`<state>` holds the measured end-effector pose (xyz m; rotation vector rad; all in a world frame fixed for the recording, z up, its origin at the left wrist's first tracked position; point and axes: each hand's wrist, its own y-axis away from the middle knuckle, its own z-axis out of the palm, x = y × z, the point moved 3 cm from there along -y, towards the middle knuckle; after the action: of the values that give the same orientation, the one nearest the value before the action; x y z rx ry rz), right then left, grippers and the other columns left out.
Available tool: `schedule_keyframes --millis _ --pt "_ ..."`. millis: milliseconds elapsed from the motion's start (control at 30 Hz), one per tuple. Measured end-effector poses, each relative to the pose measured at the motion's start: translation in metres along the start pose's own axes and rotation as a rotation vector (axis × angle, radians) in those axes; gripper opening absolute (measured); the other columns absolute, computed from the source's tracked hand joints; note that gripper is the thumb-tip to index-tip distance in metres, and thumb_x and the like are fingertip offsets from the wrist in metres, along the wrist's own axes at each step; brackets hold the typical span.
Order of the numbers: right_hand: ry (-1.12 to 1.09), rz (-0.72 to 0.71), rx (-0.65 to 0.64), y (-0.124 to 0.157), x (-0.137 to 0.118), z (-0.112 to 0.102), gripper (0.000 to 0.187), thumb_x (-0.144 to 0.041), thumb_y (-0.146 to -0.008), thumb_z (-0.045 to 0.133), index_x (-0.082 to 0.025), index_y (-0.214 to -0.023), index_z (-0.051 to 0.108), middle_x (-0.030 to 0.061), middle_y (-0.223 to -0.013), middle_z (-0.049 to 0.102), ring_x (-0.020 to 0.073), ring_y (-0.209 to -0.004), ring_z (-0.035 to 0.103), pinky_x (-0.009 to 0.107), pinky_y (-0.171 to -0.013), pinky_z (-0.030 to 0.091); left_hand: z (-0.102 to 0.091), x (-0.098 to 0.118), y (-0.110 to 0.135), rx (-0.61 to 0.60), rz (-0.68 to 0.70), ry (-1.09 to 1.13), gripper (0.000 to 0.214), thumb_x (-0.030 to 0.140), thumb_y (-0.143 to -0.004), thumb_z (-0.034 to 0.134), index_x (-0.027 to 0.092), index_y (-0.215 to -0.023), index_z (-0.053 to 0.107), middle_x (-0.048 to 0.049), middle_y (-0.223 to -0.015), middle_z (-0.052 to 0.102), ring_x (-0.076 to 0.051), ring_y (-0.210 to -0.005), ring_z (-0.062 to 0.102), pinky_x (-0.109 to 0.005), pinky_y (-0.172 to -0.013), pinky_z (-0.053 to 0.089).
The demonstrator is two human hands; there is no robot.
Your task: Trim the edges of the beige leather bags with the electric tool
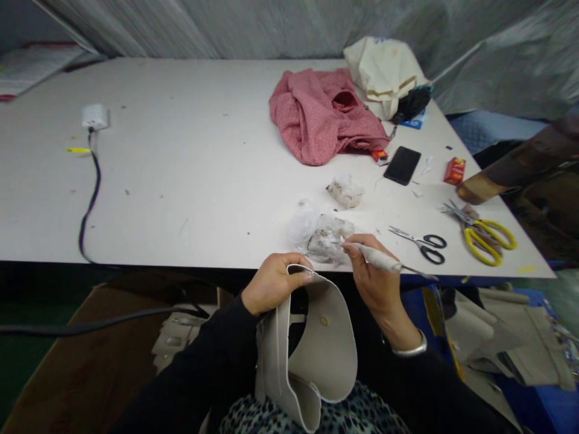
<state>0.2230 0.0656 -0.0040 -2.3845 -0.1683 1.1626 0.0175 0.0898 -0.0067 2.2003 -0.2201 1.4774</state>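
My left hand (278, 280) pinches the upper edge of a beige bag piece (323, 349), which looks like leather. The piece curves open above my lap, and a small gold-coloured fitting shows on its inner face. In my right hand (375, 283) is a slim tool with a white wrapped handle (377, 258); a thin metal rod sticks out at its right end. The tool's left end is close to a dirty white lump in clear plastic (328, 235) at the table's front edge. A second whitish lump (347, 191) lies just behind it.
Black-handled scissors (423, 243) and yellow-handled scissors (486, 235) lie on the white table (190, 163) to the right. Farther back are a phone (402, 165), a red box (455, 171) and a pink cloth (312, 117). A black cable (96, 181) crosses the left side. Beige pieces (520, 337) sit below right.
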Motion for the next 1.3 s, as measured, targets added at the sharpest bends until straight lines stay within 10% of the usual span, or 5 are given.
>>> schedule_keyframes --millis 233,1100,1300 --pt "-0.437 0.216 0.002 0.034 -0.02 0.0 0.013 -0.029 -0.104 0.057 -0.023 -0.096 0.066 -0.0012 -0.077 0.069 0.0163 -0.07 0.068 0.028 -0.069 0.055 0.004 -0.003 -0.002 0.0 -0.004 0.025 0.014 0.027 -0.075 0.074 0.016 -0.083 0.076 -0.0046 -0.083 0.077 -0.023 -0.087 0.067 -0.034 -0.088 0.046" --pt "-0.19 0.092 -0.229 0.017 -0.022 0.006 0.028 -0.033 -0.106 0.05 -0.021 -0.084 0.062 -0.0025 -0.067 0.058 0.0147 -0.065 0.057 0.029 -0.067 0.042 0.008 -0.004 -0.001 -0.072 -0.022 0.129 0.008 0.023 -0.071 0.074 0.016 -0.074 0.075 -0.0009 -0.073 0.071 -0.018 -0.075 0.06 -0.031 -0.079 0.043" --pt "-0.461 0.192 -0.238 0.03 -0.018 0.019 0.026 -0.037 -0.105 0.054 -0.022 -0.089 0.067 -0.0002 -0.075 0.065 0.0164 -0.072 0.063 0.029 -0.069 0.048 0.001 -0.006 0.002 -0.066 -0.065 0.182 0.011 0.026 -0.069 0.075 0.015 -0.073 0.074 0.0003 -0.067 0.067 -0.015 -0.067 0.055 -0.029 -0.072 0.042"
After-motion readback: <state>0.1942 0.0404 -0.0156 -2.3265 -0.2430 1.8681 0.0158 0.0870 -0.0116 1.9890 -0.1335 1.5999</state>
